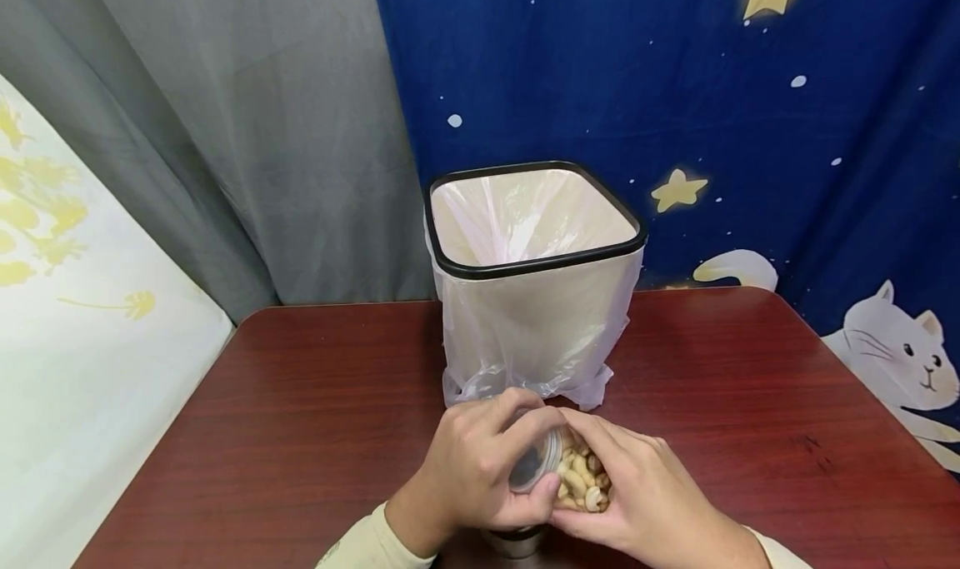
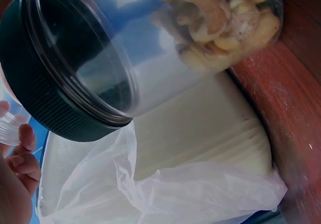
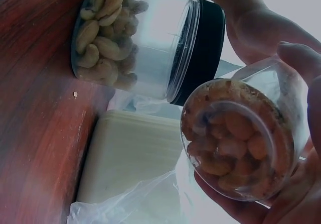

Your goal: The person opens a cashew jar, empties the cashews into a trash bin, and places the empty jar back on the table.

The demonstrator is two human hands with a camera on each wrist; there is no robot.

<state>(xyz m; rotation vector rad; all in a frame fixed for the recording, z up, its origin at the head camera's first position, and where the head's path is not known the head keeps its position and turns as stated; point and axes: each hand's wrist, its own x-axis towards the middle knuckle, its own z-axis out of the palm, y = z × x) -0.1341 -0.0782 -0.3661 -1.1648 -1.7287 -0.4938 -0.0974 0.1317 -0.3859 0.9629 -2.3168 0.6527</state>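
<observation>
Nuts [image 1: 577, 479] are showing inside 1 clear jar [image 3: 234, 146], which is lying tilted between the left hand [image 1: 480, 462] and the right hand [image 1: 647, 490], above the surface [image 1: 322, 402] and before a lined bin [image 1: 536, 327]. The right hand is clasping the jar's body, fingers and thumb curled round it; the left is gripping its clear ribbed end. Whether that end is including a lid or only a bare mouth, I cannot tell. A 2nd jar [image 3: 158, 48], with a dark lid [image 3: 204, 50] and more nuts, is standing upright just below the hands. The person is probably working at the held jar's closure; the next move is likely calling for steadying the body while turning that end.
</observation>
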